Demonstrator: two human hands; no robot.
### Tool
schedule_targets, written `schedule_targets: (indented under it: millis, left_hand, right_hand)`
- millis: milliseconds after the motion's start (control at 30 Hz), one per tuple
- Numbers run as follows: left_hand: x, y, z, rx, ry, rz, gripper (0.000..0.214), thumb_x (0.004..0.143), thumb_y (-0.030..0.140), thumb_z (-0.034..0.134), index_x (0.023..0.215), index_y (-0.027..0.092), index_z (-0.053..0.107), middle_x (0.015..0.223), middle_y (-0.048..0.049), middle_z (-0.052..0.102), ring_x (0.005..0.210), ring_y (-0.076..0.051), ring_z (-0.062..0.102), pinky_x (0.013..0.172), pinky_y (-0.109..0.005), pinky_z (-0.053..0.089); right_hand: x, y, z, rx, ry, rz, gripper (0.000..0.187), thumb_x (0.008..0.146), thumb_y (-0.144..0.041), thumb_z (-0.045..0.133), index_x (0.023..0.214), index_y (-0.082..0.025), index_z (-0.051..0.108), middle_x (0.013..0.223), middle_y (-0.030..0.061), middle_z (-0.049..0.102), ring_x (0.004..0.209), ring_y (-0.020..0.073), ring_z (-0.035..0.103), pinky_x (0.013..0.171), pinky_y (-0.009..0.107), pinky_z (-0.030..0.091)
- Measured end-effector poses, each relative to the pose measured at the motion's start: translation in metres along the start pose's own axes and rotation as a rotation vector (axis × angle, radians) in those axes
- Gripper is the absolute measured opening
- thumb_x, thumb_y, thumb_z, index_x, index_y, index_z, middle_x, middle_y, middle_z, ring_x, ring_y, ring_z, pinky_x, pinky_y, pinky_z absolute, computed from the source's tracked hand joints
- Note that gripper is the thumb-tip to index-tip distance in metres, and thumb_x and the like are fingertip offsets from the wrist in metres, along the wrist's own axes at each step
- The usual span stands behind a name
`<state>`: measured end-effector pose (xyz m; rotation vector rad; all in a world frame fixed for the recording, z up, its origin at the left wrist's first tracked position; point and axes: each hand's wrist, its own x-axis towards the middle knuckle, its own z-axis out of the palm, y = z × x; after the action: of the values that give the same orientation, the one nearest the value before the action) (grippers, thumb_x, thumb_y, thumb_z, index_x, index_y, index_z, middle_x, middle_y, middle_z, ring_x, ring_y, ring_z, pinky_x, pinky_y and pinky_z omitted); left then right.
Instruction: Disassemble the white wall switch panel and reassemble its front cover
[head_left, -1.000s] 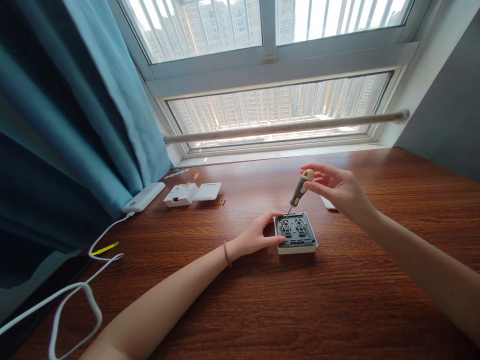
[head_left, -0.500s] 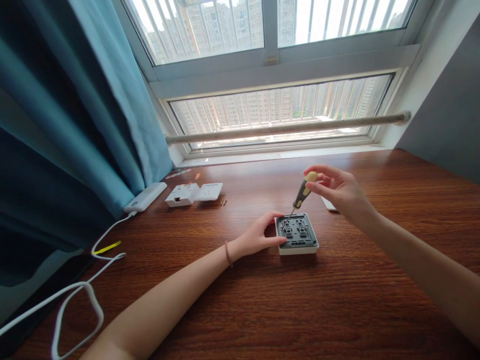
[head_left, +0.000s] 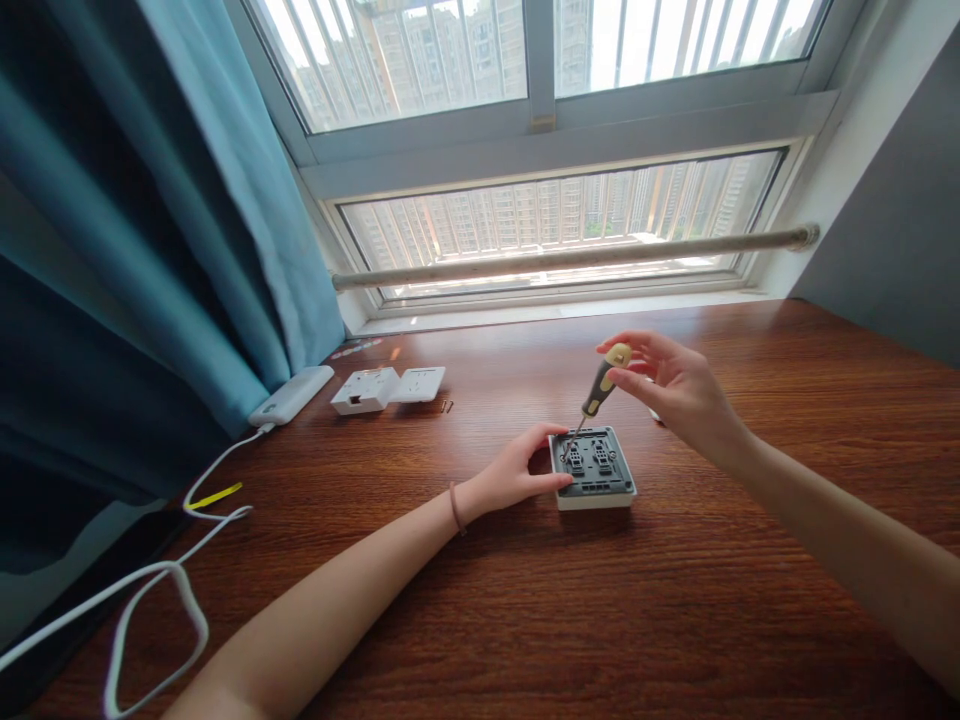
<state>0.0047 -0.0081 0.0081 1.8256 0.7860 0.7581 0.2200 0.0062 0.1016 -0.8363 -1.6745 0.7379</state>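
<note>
On the table lies a square wall switch [head_left: 600, 480], its white box topped by a dark grey frame with two mechanisms showing. My left hand [head_left: 517, 468] grips its left side, thumb at the near corner and fingers at the far one. My right hand [head_left: 679, 390] pinches the yellow and grey handle of a screwdriver [head_left: 600, 385]. The shaft slants down to the left, and its tip meets the left part of the frame, by a screw spot. A white piece [head_left: 655, 413] is mostly hidden behind my right hand.
Left of the switch sit a white socket box [head_left: 365, 391], a white cover plate [head_left: 418, 384] and small screws [head_left: 447, 406]. A white power strip [head_left: 291, 396] with a looping cable [head_left: 204, 480] and a yellow tie [head_left: 215, 496] lies by the blue curtain [head_left: 247, 200]. A window stands behind.
My right hand and the screwdriver handle have shifted slightly left, with the fingers turned a little on the handle. The left hand and the switch have stayed nearly in place.
</note>
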Motion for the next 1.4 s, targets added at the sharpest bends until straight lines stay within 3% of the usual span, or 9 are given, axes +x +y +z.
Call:
schedule_targets:
  millis: [167, 333, 433, 700, 833, 933, 1033, 1200, 1400]
  left_hand:
    - [-0.0004, -0.0002, -0.0008, 0.029, -0.001, -0.004, 0.055, 0.074, 0.030, 0.066, 0.122, 0.019, 0.040, 0.120, -0.0104, 0.052, 0.110, -0.022, 0.050, 0.096, -0.037, 0.039]
    - [0.0003, -0.0020, -0.0005, 0.026, 0.009, -0.003, 0.055, 0.073, 0.030, 0.066, 0.121, 0.019, 0.041, 0.120, -0.0103, 0.051, 0.111, -0.023, 0.049, 0.097, -0.038, 0.038]
    - [0.0005, -0.0014, 0.0000, 0.017, 0.007, -0.002, 0.056, 0.073, 0.030, 0.066, 0.121, 0.020, 0.041, 0.120, -0.0102, 0.052, 0.111, -0.023, 0.049, 0.097, -0.038, 0.038]
    - [0.0005, -0.0016, -0.0008, 0.032, 0.006, 0.006, 0.056, 0.073, 0.030, 0.066, 0.122, 0.019, 0.041, 0.121, -0.0106, 0.051, 0.111, -0.023, 0.049, 0.097, -0.038, 0.038]
    - [0.0006, -0.0014, -0.0004, 0.021, 0.003, 0.014, 0.055, 0.073, 0.029, 0.066, 0.122, 0.019, 0.041, 0.121, -0.0106, 0.051, 0.112, -0.023, 0.049, 0.099, -0.038, 0.036]
    - [0.0003, -0.0005, -0.0001, 0.024, 0.006, 0.005, 0.055, 0.074, 0.030, 0.066, 0.122, 0.019, 0.041, 0.120, -0.0105, 0.051, 0.112, -0.023, 0.049, 0.098, -0.038, 0.036]
    - [0.0002, -0.0001, -0.0002, 0.027, 0.004, 0.005, 0.056, 0.073, 0.029, 0.066, 0.122, 0.019, 0.041, 0.120, -0.0107, 0.051, 0.111, -0.023, 0.049, 0.097, -0.038, 0.038]
    - [0.0002, -0.0012, -0.0005, 0.027, 0.005, 0.009, 0.056, 0.073, 0.030, 0.066, 0.122, 0.019, 0.041, 0.122, -0.0107, 0.050, 0.112, -0.023, 0.049, 0.098, -0.038, 0.037]
    - [0.0004, -0.0012, -0.0004, 0.025, 0.011, 0.015, 0.055, 0.073, 0.029, 0.067, 0.121, 0.019, 0.043, 0.123, -0.0106, 0.050, 0.112, -0.023, 0.048, 0.099, -0.039, 0.036]
  right_hand:
    - [-0.0016, 0.0038, -0.0017, -0.173, 0.114, -0.011, 0.028, 0.068, -0.035, 0.071, 0.091, -0.023, 0.063, 0.083, 0.0019, 0.064, 0.072, 0.0166, 0.061, 0.068, 0.035, 0.052]
    - [0.0003, -0.0021, -0.0053, 0.026, -0.052, -0.041, 0.035, 0.077, -0.024, 0.061, 0.112, -0.024, 0.056, 0.098, 0.0042, 0.066, 0.093, 0.0190, 0.061, 0.085, 0.039, 0.049]
    - [0.0003, -0.0048, -0.0041, 0.090, -0.107, -0.026, 0.033, 0.079, -0.021, 0.058, 0.112, -0.024, 0.056, 0.106, 0.0055, 0.064, 0.102, 0.0201, 0.058, 0.091, 0.041, 0.046]
    - [-0.0001, 0.0042, -0.0023, -0.009, 0.065, 0.048, 0.026, 0.070, -0.032, 0.068, 0.094, -0.023, 0.064, 0.087, 0.0026, 0.066, 0.080, 0.0192, 0.063, 0.078, 0.039, 0.052]
    - [0.0005, -0.0001, -0.0052, 0.155, -0.047, 0.069, 0.034, 0.075, -0.027, 0.064, 0.109, -0.025, 0.056, 0.098, 0.0036, 0.067, 0.089, 0.0189, 0.063, 0.084, 0.039, 0.050]
    - [0.0000, -0.0037, -0.0040, 0.209, -0.087, 0.069, 0.029, 0.078, -0.025, 0.060, 0.106, -0.023, 0.056, 0.104, 0.0046, 0.066, 0.097, 0.0189, 0.060, 0.088, 0.038, 0.048]
    - [-0.0006, -0.0030, -0.0012, 0.176, -0.032, 0.058, 0.022, 0.078, -0.027, 0.061, 0.099, -0.022, 0.060, 0.103, 0.0049, 0.066, 0.097, 0.0190, 0.060, 0.087, 0.037, 0.048]
    - [0.0001, 0.0024, -0.0026, 0.059, 0.085, 0.065, 0.022, 0.069, -0.031, 0.070, 0.089, -0.023, 0.064, 0.085, 0.0014, 0.067, 0.076, 0.0177, 0.063, 0.076, 0.036, 0.052]
    - [-0.0007, -0.0040, -0.0066, 0.161, -0.027, 0.073, 0.026, 0.079, -0.026, 0.059, 0.104, -0.024, 0.060, 0.102, 0.0038, 0.067, 0.098, 0.0201, 0.060, 0.090, 0.040, 0.046]
